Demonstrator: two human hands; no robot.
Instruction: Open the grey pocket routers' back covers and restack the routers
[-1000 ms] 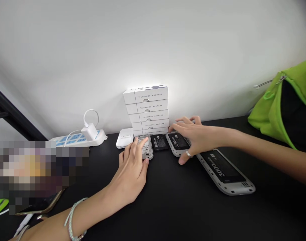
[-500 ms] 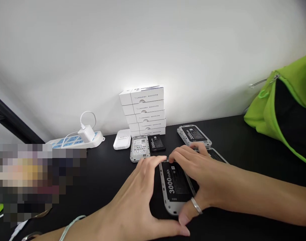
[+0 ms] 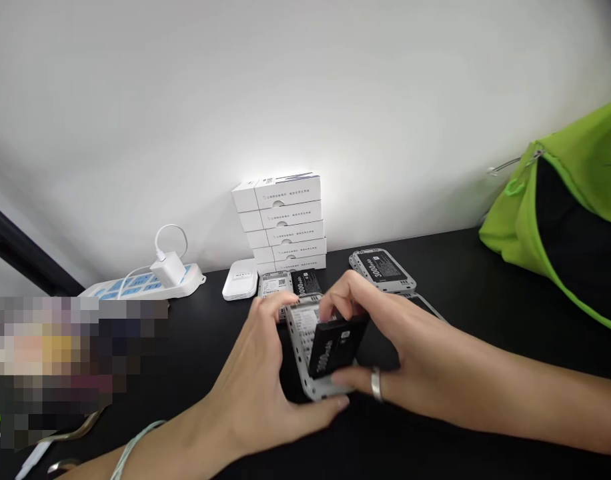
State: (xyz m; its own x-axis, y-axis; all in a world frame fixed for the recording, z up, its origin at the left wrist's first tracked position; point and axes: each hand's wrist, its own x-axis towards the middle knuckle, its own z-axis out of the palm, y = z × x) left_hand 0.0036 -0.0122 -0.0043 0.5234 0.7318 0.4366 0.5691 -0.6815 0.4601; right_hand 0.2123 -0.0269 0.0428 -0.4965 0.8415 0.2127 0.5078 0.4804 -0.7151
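A grey device body (image 3: 297,350) with its back off lies on the black table, a printed label showing inside its bay. My left hand (image 3: 250,380) spans it, index finger at the upper left corner and thumb at the lower edge. A black 3000mAh battery (image 3: 338,350) stands tilted up out of the bay, its lower end still at the body. My right hand (image 3: 385,333) grips the battery's raised upper edge with bent fingers, while the thumb lies by the body's lower right edge. Part of the body is hidden behind the battery.
Behind stand stacked white boxes (image 3: 290,219), with thin white covers (image 3: 240,280), another bare device body (image 3: 273,281) and a loose battery (image 3: 306,281) before them. Battery-fitted devices (image 3: 385,268) lie right, near a green bag (image 3: 515,220). A power strip (image 3: 180,287) lies left.
The battery, flat in the device body before, is now tilted up at its top end by my right hand. Both hands and the device appear slightly further left and up.
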